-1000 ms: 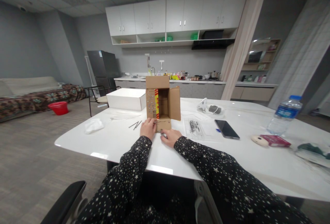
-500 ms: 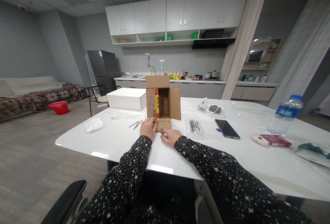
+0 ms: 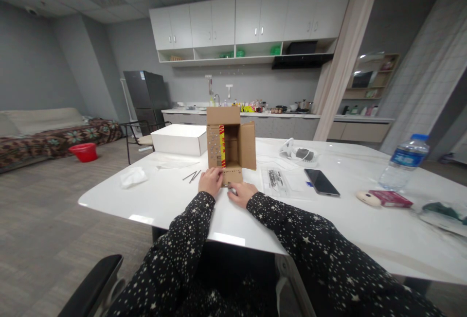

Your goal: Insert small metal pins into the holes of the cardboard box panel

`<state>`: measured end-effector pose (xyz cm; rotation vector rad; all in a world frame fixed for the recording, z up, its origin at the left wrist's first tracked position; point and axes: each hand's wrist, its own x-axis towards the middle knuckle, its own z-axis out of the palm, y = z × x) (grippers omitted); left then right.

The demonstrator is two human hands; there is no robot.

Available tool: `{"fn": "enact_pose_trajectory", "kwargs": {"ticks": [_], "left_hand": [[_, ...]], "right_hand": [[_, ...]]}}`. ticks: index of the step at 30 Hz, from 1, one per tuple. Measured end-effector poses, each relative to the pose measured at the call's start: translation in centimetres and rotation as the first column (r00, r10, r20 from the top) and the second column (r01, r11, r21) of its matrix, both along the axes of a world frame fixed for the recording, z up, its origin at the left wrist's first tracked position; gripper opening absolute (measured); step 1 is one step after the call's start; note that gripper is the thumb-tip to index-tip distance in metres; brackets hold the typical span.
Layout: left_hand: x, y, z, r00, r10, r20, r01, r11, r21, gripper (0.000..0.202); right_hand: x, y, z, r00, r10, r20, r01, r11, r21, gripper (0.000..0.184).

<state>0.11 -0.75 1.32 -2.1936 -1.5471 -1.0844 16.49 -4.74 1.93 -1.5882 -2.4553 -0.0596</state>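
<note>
One white table [image 3: 164, 200] beneath both hands. Just beyond the fingertips, upright open cardboard box [image 3: 229, 144]. Left hand [image 3: 210, 181] curled against its lowered flap, hold unclear. Right hand [image 3: 241, 193] alongside, over small grey thing [image 3: 232, 191], grasp unclear.

Left hand [image 3: 210, 181] fingertips edged a touch rightward onto near flap of cardboard box [image 3: 230, 144]; head view shifted very slightly since a second ago.

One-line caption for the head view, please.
Left hand and right hand at the lower flap of an open cardboard box on a white table.
</note>
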Motion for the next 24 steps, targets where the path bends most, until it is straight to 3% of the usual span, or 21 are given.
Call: {"fn": "enact_pose_trajectory", "kwargs": {"ticks": [7, 24], "left_hand": [[0.3, 0.0, -0.5, 0.985, -0.158, -0.067, 0.153, 0.985, -0.077, 0.014], [0.3, 0.4, -1.2, 0.965, -0.246, -0.090, 0.233, 0.963, -0.133, 0.014]], "right_hand": [[0.0, 0.0, 0.1, 1.000, -0.010, 0.011, 0.011, 1.000, -0.022, 0.039], [0.0, -0.1, 0.2, 1.000, 0.004, 0.017, -0.004, 1.000, -0.010, 0.039]]}}
